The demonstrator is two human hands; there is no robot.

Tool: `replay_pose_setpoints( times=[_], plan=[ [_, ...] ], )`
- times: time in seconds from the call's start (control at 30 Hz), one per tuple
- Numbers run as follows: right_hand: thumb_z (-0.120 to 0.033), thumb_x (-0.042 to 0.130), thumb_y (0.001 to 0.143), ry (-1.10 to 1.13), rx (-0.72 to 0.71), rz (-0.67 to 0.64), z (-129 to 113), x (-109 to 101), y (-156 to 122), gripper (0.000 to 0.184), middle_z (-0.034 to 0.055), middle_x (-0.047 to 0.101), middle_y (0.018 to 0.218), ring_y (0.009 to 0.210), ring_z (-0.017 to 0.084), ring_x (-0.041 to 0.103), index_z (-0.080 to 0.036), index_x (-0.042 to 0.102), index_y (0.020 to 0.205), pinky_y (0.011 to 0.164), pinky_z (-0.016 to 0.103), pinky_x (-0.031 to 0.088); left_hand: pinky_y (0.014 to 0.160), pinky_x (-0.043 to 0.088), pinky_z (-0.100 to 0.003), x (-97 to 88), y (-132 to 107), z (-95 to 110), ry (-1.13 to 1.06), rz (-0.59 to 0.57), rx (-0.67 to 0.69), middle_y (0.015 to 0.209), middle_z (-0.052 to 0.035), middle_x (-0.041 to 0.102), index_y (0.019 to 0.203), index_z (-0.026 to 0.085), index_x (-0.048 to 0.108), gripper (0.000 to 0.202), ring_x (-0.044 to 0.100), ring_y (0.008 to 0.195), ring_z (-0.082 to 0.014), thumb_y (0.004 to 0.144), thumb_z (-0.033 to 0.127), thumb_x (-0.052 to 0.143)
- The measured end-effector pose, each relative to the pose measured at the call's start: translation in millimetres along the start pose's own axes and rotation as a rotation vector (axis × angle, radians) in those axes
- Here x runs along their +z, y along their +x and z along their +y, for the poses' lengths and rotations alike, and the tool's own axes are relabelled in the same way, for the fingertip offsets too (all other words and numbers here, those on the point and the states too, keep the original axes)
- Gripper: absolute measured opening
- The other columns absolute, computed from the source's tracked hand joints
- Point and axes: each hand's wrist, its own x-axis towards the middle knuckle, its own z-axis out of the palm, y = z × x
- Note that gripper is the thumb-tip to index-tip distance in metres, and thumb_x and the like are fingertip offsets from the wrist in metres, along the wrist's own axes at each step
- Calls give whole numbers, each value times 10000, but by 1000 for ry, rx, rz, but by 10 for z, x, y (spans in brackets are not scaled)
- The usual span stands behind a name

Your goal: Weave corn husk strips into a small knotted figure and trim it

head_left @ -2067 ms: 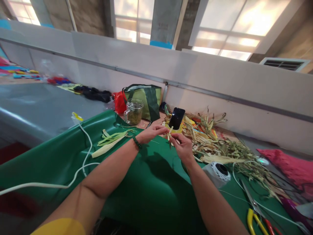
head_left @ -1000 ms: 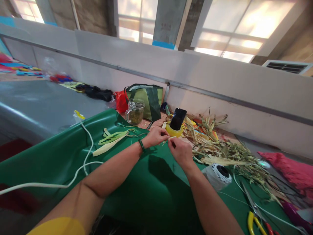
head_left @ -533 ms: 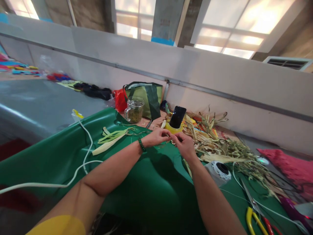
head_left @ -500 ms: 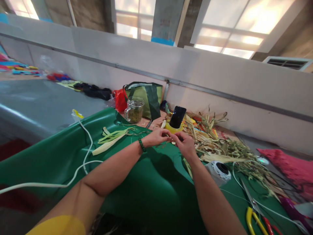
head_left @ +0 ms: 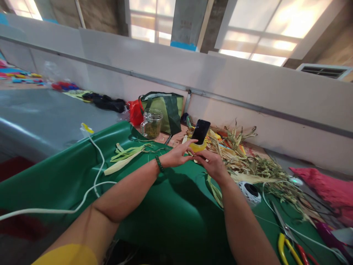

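Both hands meet over the green cloth (head_left: 154, 213), just in front of a black phone (head_left: 200, 131) propped in a yellow tape roll (head_left: 197, 147). My left hand (head_left: 176, 156) has its index finger stretched out toward the phone; its thumb and other fingers pinch a small pale leaf strip (head_left: 195, 160). My right hand (head_left: 211, 165) is closed on the same strip, and a longer green leaf (head_left: 216, 189) hangs below its wrist. A green bead bracelet sits on my left wrist.
Loose green leaf strips (head_left: 125, 156) lie to the left with a white cable (head_left: 95, 176). Behind are a glass mug (head_left: 151, 125) and a green bag (head_left: 167, 110). A heap of dried leaves (head_left: 248, 163), a white string spool (head_left: 249, 191) and yellow-handled scissors (head_left: 288, 246) lie to the right.
My hands have stayed together, working the small strip. My left index finger has lifted and stretched out. My right forearm has shifted right and now partly covers the string spool.
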Motion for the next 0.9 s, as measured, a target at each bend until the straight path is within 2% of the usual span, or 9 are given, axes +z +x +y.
replay_pose_setpoints(
  times=[0.07, 0.2, 0.33, 0.5, 0.63, 0.7, 0.77, 0.83, 0.9],
  plan=[
    [-400, 650, 818, 17, -14, 0, -22, -25, -4, 230, 39, 735, 844, 704, 192, 668, -243, 732, 964, 712, 345, 547, 902, 447, -319, -13, 3, -30, -66, -36, 36, 910, -51, 696, 1442, 155, 295, 729, 643, 906, -165, 778, 136, 593],
    [-385, 651, 820, 42, -62, -42, -69, -60, -12, 236, 44, 737, 828, 708, 190, 677, -231, 731, 981, 711, 337, 556, 893, 460, -307, -27, -1, -72, -111, -111, 43, 888, -38, 681, 1500, 144, 182, 844, 636, 877, -149, 765, 133, 596],
    [-362, 679, 803, 1, -121, -87, -110, -82, -18, 288, 47, 732, 838, 694, 183, 671, -217, 708, 1050, 696, 327, 550, 924, 455, -333, -39, -13, -77, -108, -135, 51, 955, -65, 689, 1514, 140, 141, 880, 631, 952, -177, 774, 168, 617],
    [-321, 606, 863, -64, -111, -102, -71, -62, -12, 163, 47, 729, 802, 683, 171, 656, -212, 725, 842, 661, 289, 515, 976, 428, -373, -44, -20, -63, -135, -167, 65, 936, -56, 699, 1521, 167, 108, 891, 637, 941, -173, 815, 265, 642],
    [-293, 596, 853, -101, -69, -56, -32, -12, -4, 159, 34, 704, 734, 647, 166, 626, -203, 692, 764, 618, 275, 476, 905, 468, -346, -6, -2, -109, -194, -121, 56, 926, -54, 680, 1516, 170, 125, 897, 634, 911, -165, 799, 248, 658],
    [-299, 595, 846, -84, -41, -17, -34, 1, -1, 154, 32, 693, 721, 632, 164, 612, -199, 676, 760, 599, 271, 469, 846, 485, -321, 13, 14, -137, -228, -70, 21, 908, -49, 673, 1501, 162, 187, 870, 632, 878, -161, 783, 248, 671],
    [-317, 588, 849, -67, -27, 14, -40, -1, 2, 166, 35, 690, 730, 639, 165, 609, -198, 669, 767, 602, 272, 470, 778, 490, -292, 19, 32, -149, -242, -56, -48, 864, -45, 674, 1424, 133, 363, 726, 628, 816, -153, 782, 272, 672],
    [-341, 578, 857, -63, -32, 35, -38, -11, 4, 186, 42, 693, 750, 668, 174, 618, -199, 668, 776, 629, 282, 478, 734, 480, -268, 10, 48, -141, -241, -98, -102, 834, -54, 679, 1206, 98, 583, 459, 616, 772, -145, 803, 308, 646],
    [-359, 575, 861, -80, -32, 43, -28, -21, 5, 190, 48, 697, 768, 682, 182, 625, -201, 669, 811, 638, 290, 481, 725, 467, -251, -9, 60, -118, -206, -130, -98, 824, -59, 687, 957, 91, 679, 280, 605, 765, -141, 815, 327, 629]
  ],
)
